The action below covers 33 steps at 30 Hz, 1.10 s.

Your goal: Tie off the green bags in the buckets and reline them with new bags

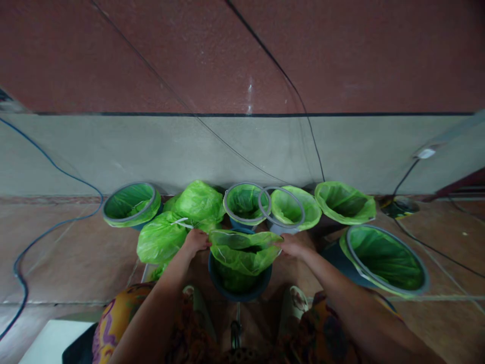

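A dark blue bin point(239, 289) stands on the floor right in front of me. A green plastic liner bag point(242, 253) sits in its mouth, its top edge raised above the rim. My left hand point(196, 240) grips the bag's left edge. My right hand point(291, 245) grips its right edge. The bag is stretched between the two hands. Two tied, full green bags point(178, 222) lie just left of my left hand.
Several more bins with green liners stand along the wall: one at the left point(131, 203), two in the middle point(247, 203), point(290, 207), two at the right point(344, 202), point(384, 259). A blue cable point(45, 232) and black cables point(417, 240) cross the floor.
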Motion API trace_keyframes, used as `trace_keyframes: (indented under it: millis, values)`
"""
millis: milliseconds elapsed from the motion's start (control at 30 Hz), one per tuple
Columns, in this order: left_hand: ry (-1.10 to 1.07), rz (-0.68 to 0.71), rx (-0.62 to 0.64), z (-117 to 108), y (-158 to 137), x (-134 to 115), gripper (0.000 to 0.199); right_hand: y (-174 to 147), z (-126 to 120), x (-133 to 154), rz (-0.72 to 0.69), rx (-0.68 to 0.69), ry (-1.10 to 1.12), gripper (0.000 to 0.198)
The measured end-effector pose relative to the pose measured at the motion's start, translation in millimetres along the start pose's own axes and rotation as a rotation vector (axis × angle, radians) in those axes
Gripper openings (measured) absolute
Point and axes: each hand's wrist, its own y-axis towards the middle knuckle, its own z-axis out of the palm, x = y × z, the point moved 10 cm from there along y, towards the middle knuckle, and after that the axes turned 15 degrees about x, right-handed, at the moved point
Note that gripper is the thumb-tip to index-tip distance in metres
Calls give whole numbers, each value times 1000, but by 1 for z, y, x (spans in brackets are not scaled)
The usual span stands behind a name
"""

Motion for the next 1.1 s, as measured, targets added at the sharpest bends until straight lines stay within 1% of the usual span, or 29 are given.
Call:
trace_keyframes:
  millis: [100,133,233,300,367,433,467,500,567,633,700,800,833,867,900,933,1000,1033,1100]
  values:
    - [-89,20,36,2,1,-2,17,-2,26,-4,9,200,104,10]
    - [-104,25,34,1,2,-2,17,-3,28,-3,22,219,111,8]
    - [-112,37,-1,-8,4,1,15,-7,18,-1,102,222,128,8]
    - [-124,87,-75,-22,2,-4,12,-10,8,6,123,239,180,18]
    - [-197,215,-198,-43,-11,-17,10,-15,-4,23,59,236,282,31]
    - [-366,409,-287,-61,-33,-37,12,-24,-18,51,-90,224,408,42]
    - [-482,513,-288,-67,-45,-48,15,-30,-25,68,-186,218,466,45]
    - [-593,606,-246,-68,-56,-61,17,-38,-31,86,-285,218,521,47]
    - [-765,749,-95,-61,-75,-89,20,-53,-35,121,-456,260,624,49]
    - [-839,864,70,-45,-91,-118,20,-65,-25,150,-551,366,710,53]
    - [-814,945,187,-25,-102,-143,17,-68,-3,169,-571,473,741,57]
    - [-700,1007,289,8,-108,-167,15,-57,34,182,-566,515,640,60]
    - [-653,1011,317,18,-107,-173,15,-52,44,184,-570,507,572,55]
    - [-612,1009,332,27,-104,-176,16,-45,50,184,-572,481,508,44]
    - [-581,1002,332,33,-101,-178,18,-39,53,184,-570,432,456,30]
    - [-565,989,321,36,-96,-177,20,-33,51,183,-565,375,421,23]
    - [-587,954,282,38,-83,-172,26,-27,40,181,-551,282,419,35]
    - [-622,936,259,37,-76,-168,30,-26,34,180,-547,267,446,39]
    - [-666,897,239,40,-62,-158,38,-29,25,182,-557,298,523,41]
